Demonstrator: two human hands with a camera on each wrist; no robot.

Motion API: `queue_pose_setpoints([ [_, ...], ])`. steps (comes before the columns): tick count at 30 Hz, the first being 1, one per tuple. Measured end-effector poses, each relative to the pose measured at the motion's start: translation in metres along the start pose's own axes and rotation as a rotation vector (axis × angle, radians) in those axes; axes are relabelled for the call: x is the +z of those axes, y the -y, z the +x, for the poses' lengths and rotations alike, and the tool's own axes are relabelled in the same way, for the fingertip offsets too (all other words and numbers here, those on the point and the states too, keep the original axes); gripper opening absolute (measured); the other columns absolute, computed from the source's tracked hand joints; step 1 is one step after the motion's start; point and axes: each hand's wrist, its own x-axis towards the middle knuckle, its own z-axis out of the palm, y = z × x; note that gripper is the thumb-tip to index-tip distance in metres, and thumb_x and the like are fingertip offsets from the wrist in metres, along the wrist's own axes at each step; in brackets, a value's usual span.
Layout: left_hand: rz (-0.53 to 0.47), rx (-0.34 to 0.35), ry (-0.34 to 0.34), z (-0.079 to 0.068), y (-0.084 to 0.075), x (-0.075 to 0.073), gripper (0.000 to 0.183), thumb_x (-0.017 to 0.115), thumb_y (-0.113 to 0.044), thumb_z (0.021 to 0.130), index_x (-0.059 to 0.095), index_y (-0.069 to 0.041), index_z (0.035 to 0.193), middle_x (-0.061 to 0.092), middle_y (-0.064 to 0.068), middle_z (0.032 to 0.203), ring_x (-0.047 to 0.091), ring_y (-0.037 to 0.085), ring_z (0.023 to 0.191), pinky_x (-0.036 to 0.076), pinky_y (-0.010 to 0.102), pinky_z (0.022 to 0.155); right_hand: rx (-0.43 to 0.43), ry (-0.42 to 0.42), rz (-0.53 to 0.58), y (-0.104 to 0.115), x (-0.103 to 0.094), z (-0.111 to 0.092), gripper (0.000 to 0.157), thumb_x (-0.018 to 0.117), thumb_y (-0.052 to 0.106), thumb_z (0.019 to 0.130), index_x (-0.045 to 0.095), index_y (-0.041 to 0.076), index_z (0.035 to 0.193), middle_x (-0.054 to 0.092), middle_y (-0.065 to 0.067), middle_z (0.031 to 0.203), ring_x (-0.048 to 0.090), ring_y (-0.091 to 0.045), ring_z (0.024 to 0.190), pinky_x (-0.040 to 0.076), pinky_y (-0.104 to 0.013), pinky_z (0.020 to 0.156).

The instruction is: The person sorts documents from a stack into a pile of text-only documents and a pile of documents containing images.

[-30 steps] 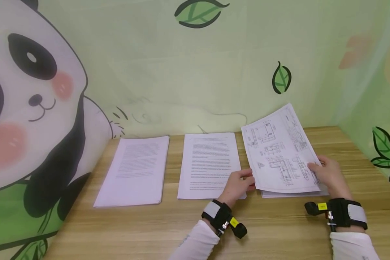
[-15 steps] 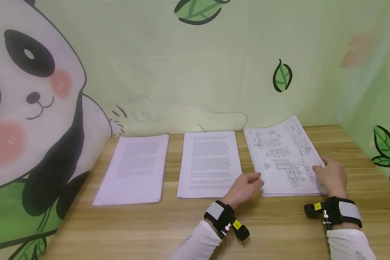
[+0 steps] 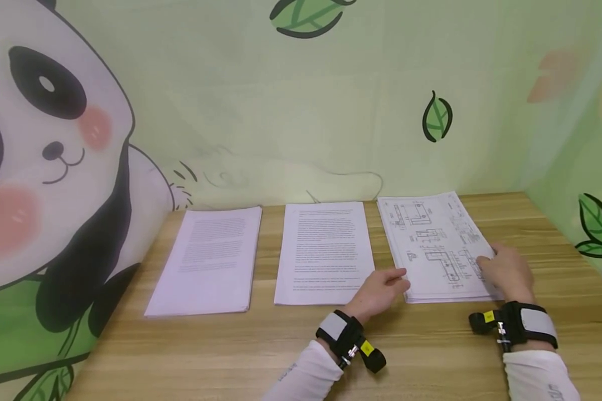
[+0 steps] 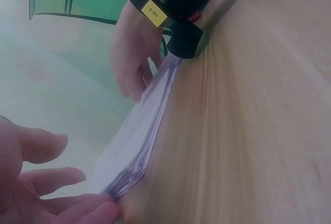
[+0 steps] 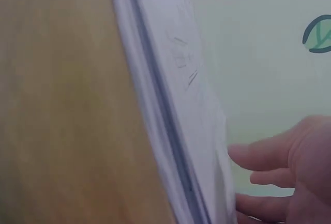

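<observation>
A stack of sheets (image 3: 416, 278) lies at the right of the table, with technical line drawings on its top sheet. My left hand (image 3: 378, 292) is at its lower left edge. In the left wrist view, the left fingers (image 4: 88, 206) extend to the stack's corner, with the thumb apart above them. On the opposite side, my right hand (image 3: 509, 273) rests along the right edge. In the right wrist view, the right thumb (image 5: 261, 154) is right at the edge, above loosely extended fingers. Several layers show along the stack's near side.
Two more stacks lie on the wooden table (image 3: 205, 356): a middle stack of printed text (image 3: 326, 250) and a left stack (image 3: 205, 262) with fainter text. Behind the table stands a wall (image 3: 261, 111) painted with a panda and leaves.
The raised, tilted drawing sheet has come down flat onto the right stack and lines up more closely with it. My left fingers have shifted slightly right along its edge; the right hand stays beside it.
</observation>
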Motion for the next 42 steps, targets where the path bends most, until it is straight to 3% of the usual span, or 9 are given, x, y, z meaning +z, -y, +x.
queue_pose_setpoints([
  [6,-0.023,0.013,-0.003,-0.003,-0.001,-0.01,0.043,0.056,-0.028,0.091,0.057,-0.009,0.129,0.063,0.007,0.127,0.058,0.012,0.11,0.05,0.036,0.093,0.008,0.045,0.046,0.009,-0.002,-0.002,0.068,0.044,0.033,0.094,0.023,-0.01,0.142,0.031,-0.044,0.136,0.036,-0.056,0.113,0.032,-0.068,0.089],
  [12,-0.119,0.001,-0.038,-0.008,-0.007,-0.037,0.045,0.054,-0.032,0.091,0.056,-0.011,0.13,0.059,0.007,0.132,0.056,0.017,0.114,0.045,0.041,0.1,-0.034,-0.023,0.116,0.029,-0.001,-0.007,0.064,0.041,0.034,0.096,0.027,-0.007,0.143,0.03,-0.042,0.139,0.031,-0.059,0.122,0.032,-0.068,0.092],
  [19,-0.11,0.007,-0.12,-0.017,-0.011,-0.082,0.041,0.052,-0.034,0.093,0.054,-0.018,0.132,0.055,-0.001,0.136,0.053,0.015,0.121,0.042,0.041,0.105,-0.178,-0.144,0.134,0.065,0.015,-0.015,0.05,0.044,0.024,0.096,0.042,-0.005,0.136,0.042,-0.039,0.134,0.039,-0.056,0.121,0.036,-0.067,0.093],
  [31,-0.051,0.064,-0.315,-0.05,0.005,-0.169,0.042,0.05,-0.029,0.095,0.052,-0.011,0.133,0.052,0.006,0.139,0.048,0.023,0.127,0.037,0.046,0.109,-0.378,-0.141,0.249,0.13,0.048,-0.038,0.039,0.049,0.016,0.094,0.052,-0.001,0.13,0.052,-0.03,0.132,0.045,-0.048,0.122,0.042,-0.061,0.093],
  [33,-0.02,0.062,-0.353,-0.055,0.01,-0.182,0.042,0.051,-0.03,0.095,0.053,-0.011,0.132,0.053,0.007,0.138,0.048,0.023,0.127,0.037,0.046,0.109,-0.397,-0.13,0.26,0.141,0.055,-0.042,0.039,0.049,0.017,0.094,0.052,0.0,0.13,0.052,-0.028,0.133,0.05,-0.045,0.117,0.047,-0.055,0.086],
  [35,0.023,0.057,-0.38,-0.06,0.015,-0.195,0.043,0.051,-0.031,0.095,0.052,-0.011,0.133,0.053,0.008,0.138,0.049,0.024,0.126,0.039,0.046,0.108,-0.414,-0.117,0.273,0.152,0.061,-0.045,0.04,0.049,0.018,0.094,0.053,0.001,0.13,0.053,-0.025,0.134,0.059,-0.043,0.098,0.05,-0.049,0.071],
  [37,0.06,0.055,-0.4,-0.065,0.022,-0.207,0.044,0.051,-0.031,0.095,0.052,-0.011,0.134,0.053,0.009,0.138,0.05,0.024,0.125,0.041,0.046,0.106,-0.431,-0.102,0.291,0.164,0.067,-0.049,0.04,0.05,0.019,0.094,0.053,0.002,0.129,0.054,-0.024,0.133,0.06,-0.042,0.096,0.049,-0.047,0.07],
  [40,0.11,0.037,-0.419,-0.072,0.033,-0.225,0.045,0.049,-0.032,0.095,0.05,-0.011,0.135,0.051,0.01,0.14,0.048,0.026,0.127,0.04,0.047,0.107,-0.453,-0.072,0.322,0.18,0.077,-0.055,0.039,0.051,0.019,0.093,0.054,0.003,0.128,0.055,-0.022,0.132,0.059,-0.042,0.105,0.05,-0.052,0.082],
  [42,0.132,0.011,-0.425,-0.077,0.041,-0.235,0.045,0.048,-0.032,0.096,0.048,-0.011,0.136,0.049,0.01,0.141,0.046,0.027,0.129,0.038,0.048,0.108,-0.467,-0.056,0.338,0.19,0.084,-0.058,0.038,0.052,0.019,0.092,0.055,0.003,0.127,0.057,-0.021,0.131,0.048,-0.039,0.124,0.041,-0.054,0.099],
])
